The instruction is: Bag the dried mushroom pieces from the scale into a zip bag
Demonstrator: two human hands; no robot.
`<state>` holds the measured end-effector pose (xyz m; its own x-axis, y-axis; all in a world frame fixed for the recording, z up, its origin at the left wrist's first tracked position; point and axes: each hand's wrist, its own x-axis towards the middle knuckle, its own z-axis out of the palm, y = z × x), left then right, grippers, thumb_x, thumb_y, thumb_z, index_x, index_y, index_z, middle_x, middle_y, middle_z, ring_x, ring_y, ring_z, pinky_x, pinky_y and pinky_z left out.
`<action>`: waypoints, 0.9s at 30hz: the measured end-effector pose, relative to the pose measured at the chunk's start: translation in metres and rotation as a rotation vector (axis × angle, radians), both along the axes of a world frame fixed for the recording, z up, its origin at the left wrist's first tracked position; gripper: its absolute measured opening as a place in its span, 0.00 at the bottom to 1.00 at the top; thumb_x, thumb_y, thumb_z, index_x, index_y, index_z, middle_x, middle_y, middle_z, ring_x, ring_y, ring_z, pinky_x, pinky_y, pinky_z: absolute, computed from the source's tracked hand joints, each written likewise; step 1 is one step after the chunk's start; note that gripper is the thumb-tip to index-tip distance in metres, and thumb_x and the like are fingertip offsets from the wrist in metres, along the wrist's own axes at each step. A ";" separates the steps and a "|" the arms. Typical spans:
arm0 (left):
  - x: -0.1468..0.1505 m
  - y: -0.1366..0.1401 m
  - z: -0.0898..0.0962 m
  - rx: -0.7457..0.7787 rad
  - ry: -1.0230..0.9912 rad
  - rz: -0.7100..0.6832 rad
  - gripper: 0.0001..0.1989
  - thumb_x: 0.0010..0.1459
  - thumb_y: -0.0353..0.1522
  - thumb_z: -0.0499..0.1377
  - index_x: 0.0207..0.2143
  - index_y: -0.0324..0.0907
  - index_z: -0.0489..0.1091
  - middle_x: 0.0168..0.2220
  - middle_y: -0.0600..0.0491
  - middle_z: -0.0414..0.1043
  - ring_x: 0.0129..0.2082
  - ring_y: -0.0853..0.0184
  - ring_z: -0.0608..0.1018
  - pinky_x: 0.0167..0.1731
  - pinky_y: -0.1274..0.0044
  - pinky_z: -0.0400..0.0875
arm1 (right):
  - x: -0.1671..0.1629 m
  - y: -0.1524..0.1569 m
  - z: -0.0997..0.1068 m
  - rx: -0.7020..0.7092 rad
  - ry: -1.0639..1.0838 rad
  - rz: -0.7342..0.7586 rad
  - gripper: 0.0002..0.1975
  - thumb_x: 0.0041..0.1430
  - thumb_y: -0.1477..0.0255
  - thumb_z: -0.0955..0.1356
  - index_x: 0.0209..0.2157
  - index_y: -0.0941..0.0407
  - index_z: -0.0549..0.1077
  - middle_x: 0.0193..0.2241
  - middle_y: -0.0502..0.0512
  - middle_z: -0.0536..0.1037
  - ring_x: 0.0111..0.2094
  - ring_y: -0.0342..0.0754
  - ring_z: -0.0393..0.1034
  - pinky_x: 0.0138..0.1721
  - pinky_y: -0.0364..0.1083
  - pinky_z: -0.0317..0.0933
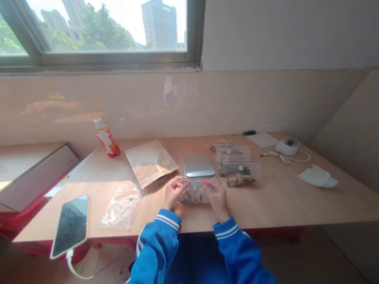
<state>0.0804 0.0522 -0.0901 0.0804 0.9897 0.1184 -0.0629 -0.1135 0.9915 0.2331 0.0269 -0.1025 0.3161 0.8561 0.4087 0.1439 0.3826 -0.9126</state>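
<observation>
Near the table's front edge, a clear zip bag point(194, 195) with pale chunky pieces in it lies between my hands. My left hand point(174, 192) pinches the bag's top left corner. At the opposite top corner, my right hand point(217, 197) grips the plastic with its fingers closed. Just beyond the bag sits a small silver-topped scale point(199, 166) with nothing on it. To its right stand several filled zip bags point(240, 174) in a row, holding brownish dried pieces. A brown paper pouch point(152, 163) lies left of the scale.
Flat clear bags point(120, 207) lie on the left, beside a phone point(71, 225) on a charging cable at the table's edge. A drink bottle point(106, 138) stands behind. On the right are a white round device point(287, 147) with a cord, a crumpled tissue point(317, 177) and a green-handled tool point(249, 132).
</observation>
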 end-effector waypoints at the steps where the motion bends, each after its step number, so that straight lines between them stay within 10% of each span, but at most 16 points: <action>1: 0.000 0.000 0.000 0.002 -0.008 0.011 0.17 0.45 0.44 0.65 0.29 0.39 0.72 0.18 0.57 0.67 0.17 0.74 0.67 0.17 0.82 0.58 | 0.000 0.000 0.000 0.007 -0.002 -0.009 0.11 0.52 0.63 0.70 0.31 0.56 0.77 0.28 0.53 0.76 0.31 0.48 0.70 0.36 0.49 0.67; 14: 0.001 0.000 -0.004 0.002 -0.002 0.055 0.16 0.43 0.43 0.66 0.26 0.39 0.71 0.21 0.56 0.69 0.22 0.71 0.70 0.23 0.80 0.64 | -0.001 -0.002 0.000 0.123 -0.239 -0.090 0.08 0.57 0.67 0.66 0.30 0.55 0.75 0.28 0.54 0.75 0.33 0.48 0.69 0.39 0.49 0.64; 27: 0.000 -0.005 0.003 0.008 -0.008 -0.067 0.14 0.45 0.39 0.66 0.32 0.40 0.76 0.28 0.51 0.76 0.30 0.66 0.76 0.31 0.77 0.69 | -0.001 0.000 -0.002 -0.035 0.028 0.062 0.13 0.56 0.63 0.67 0.36 0.57 0.78 0.36 0.57 0.78 0.38 0.50 0.73 0.42 0.50 0.66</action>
<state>0.0804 0.0476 -0.0871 0.1451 0.9812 0.1271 -0.0790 -0.1166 0.9900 0.2325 0.0270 -0.1045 0.2729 0.8880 0.3700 0.0946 0.3580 -0.9289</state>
